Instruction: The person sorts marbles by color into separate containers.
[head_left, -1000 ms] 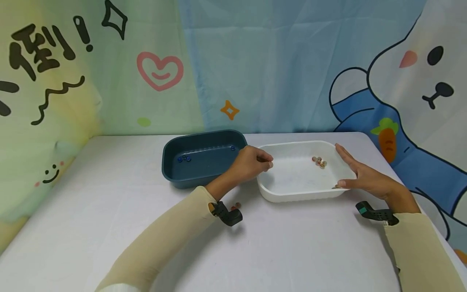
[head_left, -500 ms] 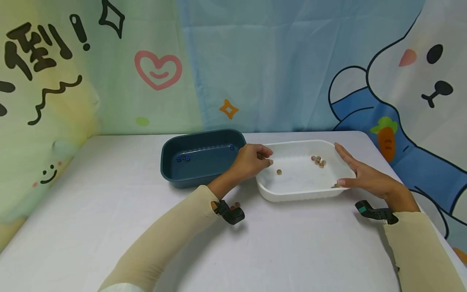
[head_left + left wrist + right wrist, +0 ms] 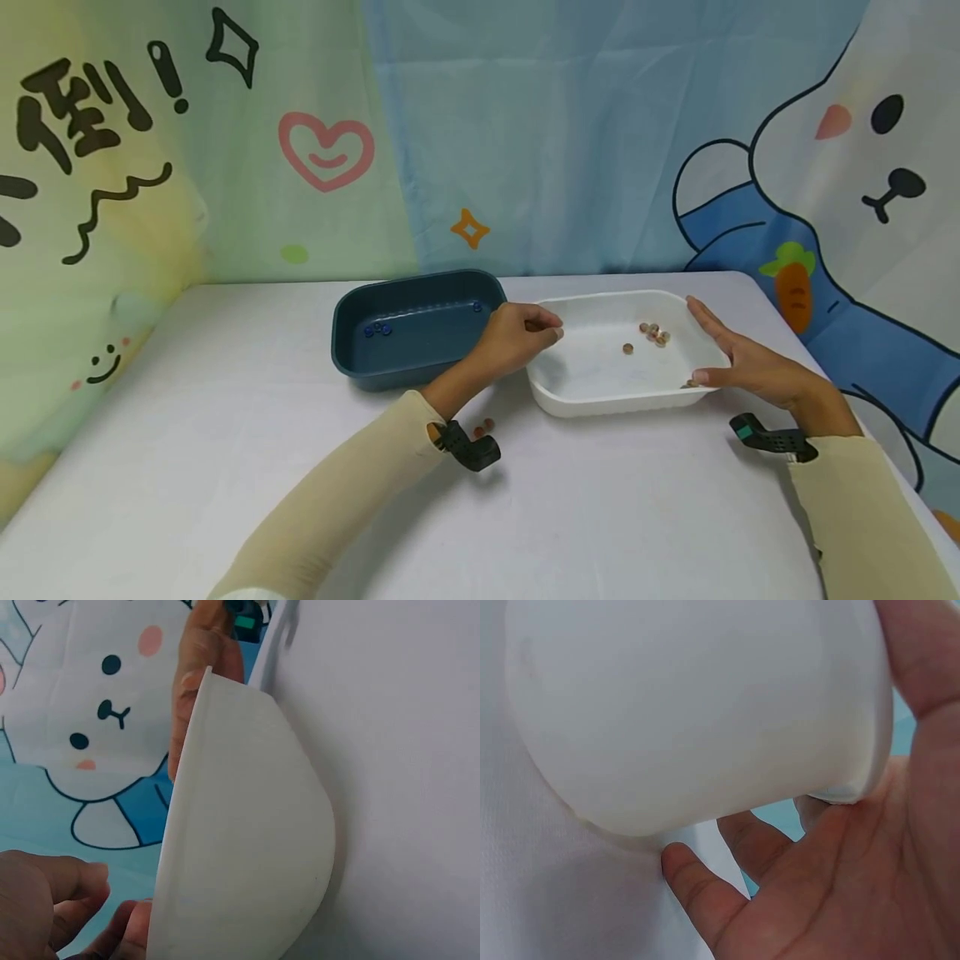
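Observation:
In the head view, my left hand reaches over the left rim of the white tray. The left wrist view shows its thumb and fingers bent, tips apart, with nothing visible between them. My right hand holds the tray's right end, thumb over the rim; from the right wrist, fingers spread along the outer wall. A reddish-brown marble lies by itself inside the tray. Several similar marbles cluster to its right, and another marble shows beside my right thumb.
A dark blue tray stands at the left, holding several blue marbles. Two reddish marbles lie on the white tablecloth beside my left wrist. A printed curtain hangs behind the table.
A marble has appeared in the white tray beside my left hand, then rolled right toward the cluster. Both hands have stayed nearly in place.

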Available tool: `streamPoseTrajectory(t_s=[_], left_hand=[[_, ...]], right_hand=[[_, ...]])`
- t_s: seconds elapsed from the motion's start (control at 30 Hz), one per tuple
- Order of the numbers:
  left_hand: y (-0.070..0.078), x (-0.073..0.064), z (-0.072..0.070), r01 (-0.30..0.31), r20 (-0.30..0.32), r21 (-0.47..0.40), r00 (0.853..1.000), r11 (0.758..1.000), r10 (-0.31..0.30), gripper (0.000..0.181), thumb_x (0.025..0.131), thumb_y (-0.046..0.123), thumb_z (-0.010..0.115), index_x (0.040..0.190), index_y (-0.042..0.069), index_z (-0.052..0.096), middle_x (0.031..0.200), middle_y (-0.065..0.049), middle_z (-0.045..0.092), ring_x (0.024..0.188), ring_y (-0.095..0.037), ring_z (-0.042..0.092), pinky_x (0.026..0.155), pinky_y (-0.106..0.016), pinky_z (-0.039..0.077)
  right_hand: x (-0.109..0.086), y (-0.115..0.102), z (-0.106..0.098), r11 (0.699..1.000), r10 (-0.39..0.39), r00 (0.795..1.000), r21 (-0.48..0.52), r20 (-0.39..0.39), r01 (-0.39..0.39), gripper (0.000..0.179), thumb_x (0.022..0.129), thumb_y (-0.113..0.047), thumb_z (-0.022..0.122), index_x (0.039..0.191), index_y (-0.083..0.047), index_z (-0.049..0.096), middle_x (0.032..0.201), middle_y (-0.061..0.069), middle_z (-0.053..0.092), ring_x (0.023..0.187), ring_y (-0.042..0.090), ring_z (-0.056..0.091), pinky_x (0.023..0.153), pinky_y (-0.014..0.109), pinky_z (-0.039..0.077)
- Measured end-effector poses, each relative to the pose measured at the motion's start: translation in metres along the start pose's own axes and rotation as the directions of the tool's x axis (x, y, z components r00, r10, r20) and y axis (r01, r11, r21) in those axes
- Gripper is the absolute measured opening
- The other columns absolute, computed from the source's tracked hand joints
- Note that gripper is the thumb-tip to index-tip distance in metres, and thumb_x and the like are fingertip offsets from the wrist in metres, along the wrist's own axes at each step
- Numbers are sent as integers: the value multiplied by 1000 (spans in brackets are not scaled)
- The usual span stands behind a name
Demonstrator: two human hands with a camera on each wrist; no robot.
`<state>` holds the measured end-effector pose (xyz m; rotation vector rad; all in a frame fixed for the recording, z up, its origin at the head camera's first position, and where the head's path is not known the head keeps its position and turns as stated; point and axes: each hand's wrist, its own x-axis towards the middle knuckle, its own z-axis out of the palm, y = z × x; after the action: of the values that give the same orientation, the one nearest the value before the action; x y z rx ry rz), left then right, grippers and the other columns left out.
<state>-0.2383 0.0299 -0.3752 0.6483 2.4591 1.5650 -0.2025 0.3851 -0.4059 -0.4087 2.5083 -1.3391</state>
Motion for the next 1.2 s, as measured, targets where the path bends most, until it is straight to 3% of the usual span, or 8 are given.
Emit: streamPoseTrajectory(t_s=[0.33, 0.63, 0.77, 0.87, 1.07, 1.2], left_hand=[[2, -29, -5, -18, 15, -80, 1000, 997, 19, 17, 95, 15, 64, 104, 3, 73, 91, -2, 69, 78, -11, 61, 63, -22, 47], [-2, -55, -15, -40, 13, -69, 999, 997, 41, 14, 93, 14, 67, 102, 5, 73, 94, -1, 68, 81, -10, 64, 70, -23, 52], [-6, -67, -14, 23, 52, -75, 998, 997, -19, 13, 93, 16, 67, 102, 8, 72, 91, 0, 67, 56, -12, 57, 45, -26, 47], [-9, -74, -14, 54, 70, -70, 996, 996, -49, 12, 94, 15, 66, 102, 9, 72, 90, 0, 65, 45, -14, 48, 35, -28, 39], [-16, -86, -17, 0, 29, 9, 1000, 1000, 0, 8, 92, 9, 67, 95, 6, 74, 86, 0, 63, 47, -12, 53, 43, -27, 46], [-21, -91, -20, -29, 13, 79, 1000, 996, 28, 8, 90, 8, 69, 92, 5, 75, 84, 2, 63, 59, -11, 61, 54, -25, 52]], right_hand=[[3, 2, 0, 1000, -15, 1000, -6, 8, 15, 109, 85, -14, 73, 152, -45, -7, 159, -8, -20, 142, 45, -13, 89, 80, 17], [3, 2, -1, 1000, -12, 1000, -9, 2, 12, 109, 85, -14, 73, 154, -41, -7, 159, -4, -20, 143, 44, -12, 92, 79, 14], [1, 3, 0, 1000, -11, 1000, -17, 2, 12, 109, 85, -15, 73, 153, -42, -8, 159, -3, -20, 142, 47, -10, 91, 79, 17], [0, 2, 0, 1000, -7, 1000, -16, -2, 7, 109, 85, -15, 73, 152, -45, -7, 159, -5, -20, 142, 48, -9, 91, 78, 18], [1, 4, 1, 1000, -5, 1000, -11, 0, 5, 109, 85, -15, 73, 152, -45, -7, 159, -6, -21, 142, 47, -10, 91, 79, 16], [2, 4, 1, 1000, -7, 1000, -17, -1, 7, 108, 85, -16, 72, 152, -45, -8, 159, -5, -21, 142, 48, -7, 91, 77, 20]])
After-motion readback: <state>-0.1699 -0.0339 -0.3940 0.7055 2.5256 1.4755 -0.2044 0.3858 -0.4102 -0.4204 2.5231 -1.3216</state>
